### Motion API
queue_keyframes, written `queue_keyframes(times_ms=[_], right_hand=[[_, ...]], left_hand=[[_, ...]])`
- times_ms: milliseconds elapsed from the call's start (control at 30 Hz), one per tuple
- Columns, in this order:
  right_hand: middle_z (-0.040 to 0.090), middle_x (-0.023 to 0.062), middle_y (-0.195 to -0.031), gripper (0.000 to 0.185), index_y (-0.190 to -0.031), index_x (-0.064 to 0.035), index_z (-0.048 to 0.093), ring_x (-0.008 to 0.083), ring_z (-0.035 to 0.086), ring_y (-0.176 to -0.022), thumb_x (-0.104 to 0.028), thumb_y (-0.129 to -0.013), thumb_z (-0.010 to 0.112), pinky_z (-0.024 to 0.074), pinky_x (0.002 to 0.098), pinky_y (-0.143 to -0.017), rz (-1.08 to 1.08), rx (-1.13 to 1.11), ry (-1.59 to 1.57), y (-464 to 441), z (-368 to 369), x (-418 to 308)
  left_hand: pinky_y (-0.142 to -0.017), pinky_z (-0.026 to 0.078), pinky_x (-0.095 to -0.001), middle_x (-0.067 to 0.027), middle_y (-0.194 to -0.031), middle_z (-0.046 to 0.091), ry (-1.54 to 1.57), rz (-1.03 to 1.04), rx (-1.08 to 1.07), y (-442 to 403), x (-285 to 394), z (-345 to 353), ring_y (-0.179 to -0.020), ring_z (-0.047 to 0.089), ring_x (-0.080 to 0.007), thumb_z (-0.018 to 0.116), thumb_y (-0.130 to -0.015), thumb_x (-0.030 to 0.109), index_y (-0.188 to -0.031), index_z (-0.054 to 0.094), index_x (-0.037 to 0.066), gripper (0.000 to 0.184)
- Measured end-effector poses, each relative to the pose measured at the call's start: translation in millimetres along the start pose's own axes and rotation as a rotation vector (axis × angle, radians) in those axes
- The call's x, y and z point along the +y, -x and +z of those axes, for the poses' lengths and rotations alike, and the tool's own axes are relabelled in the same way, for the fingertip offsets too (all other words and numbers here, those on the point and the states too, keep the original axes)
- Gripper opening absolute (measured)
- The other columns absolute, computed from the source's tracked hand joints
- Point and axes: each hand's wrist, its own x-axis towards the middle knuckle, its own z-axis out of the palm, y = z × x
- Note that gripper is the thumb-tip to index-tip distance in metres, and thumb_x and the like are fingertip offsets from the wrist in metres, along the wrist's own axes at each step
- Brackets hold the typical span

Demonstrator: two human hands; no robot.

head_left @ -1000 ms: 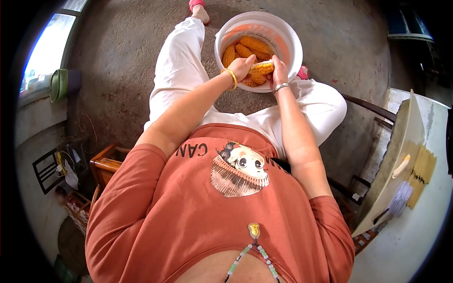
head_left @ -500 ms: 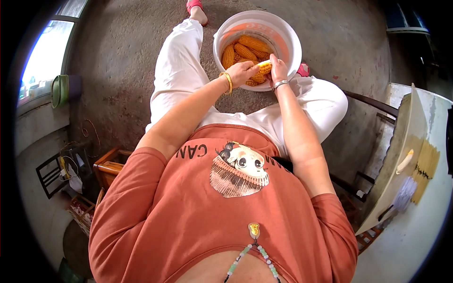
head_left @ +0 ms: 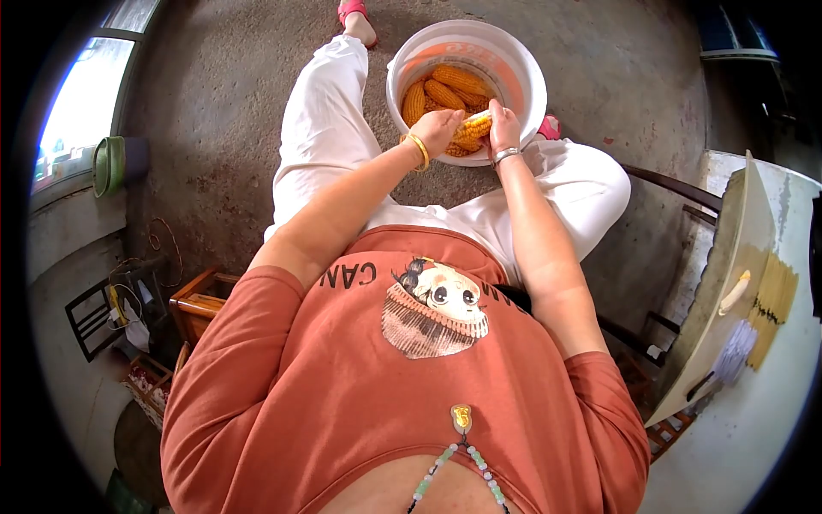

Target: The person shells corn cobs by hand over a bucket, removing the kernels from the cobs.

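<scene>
A white bucket [head_left: 533, 94] stands on the floor between the knees, with several yellow corn cobs [head_left: 461, 80] and loose kernels inside. Over its near side, a partly stripped corn cob [head_left: 473, 128] is held in both hands. My left hand [head_left: 436, 130], the one at the image's left with a gold bangle, is closed on one end of it. My right hand [head_left: 504, 128], with a silver bracelet, grips the other end. Its fingertips are partly hidden behind the cob.
At the right stands a table [head_left: 783, 257] with a bare cob [head_left: 735, 293] and bundled sticks on it. A wooden piece of furniture [head_left: 199, 301] is at the left. A green container [head_left: 109, 166] sits by the window.
The cob has shifted and turned slightly between the hands. The hand with the gold bangle moved left a little, then closed in on the cob. The view has shifted slightly.
</scene>
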Motion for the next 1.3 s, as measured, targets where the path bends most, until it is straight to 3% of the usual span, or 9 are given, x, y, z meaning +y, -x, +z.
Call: queue_keyframes(times_ms=[200, 300, 400, 500, 600, 733, 833, 933, 1300], right_hand=[[0.064, 0.0193, -0.085, 0.050, -0.085, 0.0042, 0.062, 0.0312, 0.061, -0.081, -0.045, -0.082, 0.055, 0.0455, 0.0385, -0.074, -0.004, 0.007, 0.057, 2.3, 1.0, -3.0], [0.064, 0.0199, -0.084, 0.052, -0.084, 0.0041, 0.062, 0.0326, 0.061, -0.082, -0.047, -0.082, 0.053, 0.0452, 0.0391, -0.075, -0.018, 0.017, 0.120, -0.7, 0.2, 0.2], [0.064, 0.0203, -0.084, 0.053, -0.083, 0.0043, 0.062, 0.0333, 0.060, -0.083, -0.048, -0.082, 0.052, 0.0450, 0.0393, -0.076, -0.036, 0.006, 0.120, -0.7, -0.5, 1.3], [0.064, 0.0209, -0.085, 0.054, -0.083, 0.0046, 0.062, 0.0333, 0.060, -0.083, -0.048, -0.082, 0.052, 0.0449, 0.0395, -0.076, -0.032, 0.001, 0.099, -3.1, 1.2, 4.9], [0.064, 0.0193, -0.083, 0.052, -0.083, 0.0052, 0.062, 0.0309, 0.061, -0.081, -0.046, -0.082, 0.053, 0.0452, 0.0389, -0.075, -0.007, 0.002, 0.067, -5.9, 0.5, 5.9], [0.057, 0.0050, -0.070, 0.033, -0.084, -0.0038, 0.055, 0.0159, 0.057, -0.051, -0.037, -0.085, 0.055, 0.0463, 0.0273, -0.037, 0.031, -0.038, -0.095, -0.3, 0.5, -5.7], [0.056, 0.0045, -0.069, 0.032, -0.083, -0.0054, 0.054, 0.0156, 0.056, -0.049, -0.037, -0.085, 0.054, 0.0452, 0.0265, -0.036, 0.166, -0.043, -0.248, 25.9, 1.1, -37.0], [0.056, 0.0045, -0.068, 0.031, -0.083, -0.0063, 0.055, 0.0153, 0.056, -0.048, -0.037, -0.085, 0.054, 0.0448, 0.0260, -0.036, 0.170, -0.082, -0.233, 19.7, -0.7, -30.7], [0.062, 0.0112, -0.080, 0.043, -0.083, 0.0027, 0.061, 0.0213, 0.061, -0.071, -0.040, -0.083, 0.056, 0.0488, 0.0314, -0.062, 0.090, -0.084, -0.079, 19.4, -1.1, -24.4]], left_hand=[[-0.079, 0.044, -0.0402, -0.0222, -0.090, 0.063, -0.247, -0.148, -0.206, 5.0, 31.9, -10.8, -0.087, 0.060, -0.0353, 0.036, -0.093, 0.044, -0.095, 0.063, -0.001, 0.052], [-0.080, 0.045, -0.0400, -0.0216, -0.091, 0.063, -0.177, -0.021, -0.075, 8.4, 25.9, -3.8, -0.088, 0.060, -0.0350, 0.036, -0.094, 0.044, -0.097, 0.064, 0.001, 0.051], [-0.074, 0.048, -0.0342, -0.0161, -0.084, 0.063, -0.032, -0.098, -0.076, -0.9, 8.1, 0.5, -0.073, 0.060, -0.0221, 0.042, -0.094, 0.044, -0.108, 0.062, 0.002, 0.048], [-0.067, 0.050, -0.0316, -0.0133, -0.085, 0.062, -0.169, -0.016, -0.036, -8.5, -2.4, 1.8, -0.072, 0.059, -0.0176, 0.042, -0.094, 0.040, -0.110, 0.061, 0.002, 0.045], [-0.061, 0.051, -0.0268, -0.0088, -0.083, 0.061, 0.006, -0.199, -0.098, -10.2, -0.1, 1.2, -0.073, 0.059, -0.0139, 0.042, -0.095, 0.038, -0.110, 0.060, 0.003, 0.042], [-0.050, 0.046, -0.0212, -0.0042, -0.076, 0.057, 0.416, -0.306, -0.116, 0.6, 16.2, -8.3, -0.063, 0.055, -0.0080, 0.043, -0.094, 0.038, -0.110, 0.058, 0.005, 0.040], [-0.046, 0.041, -0.0202, -0.0016, -0.070, 0.055, 0.422, -0.257, -0.210, 7.1, 23.3, -18.6, -0.054, 0.049, -0.0058, 0.044, -0.095, 0.037, -0.110, 0.057, 0.006, 0.037], [-0.044, 0.036, -0.0201, 0.0013, -0.067, 0.054, 0.318, -0.174, -0.339, 7.1, 17.8, -20.5, -0.050, 0.045, -0.0054, 0.046, -0.095, 0.034, -0.111, 0.057, 0.006, 0.034], [-0.050, 0.044, -0.0195, 0.0011, -0.070, 0.053, 0.325, -0.256, -0.083, 0.2, 6.2, -3.3, -0.055, 0.046, -0.0056, 0.046, -0.094, 0.040, -0.092, 0.063, 0.002, 0.041]])
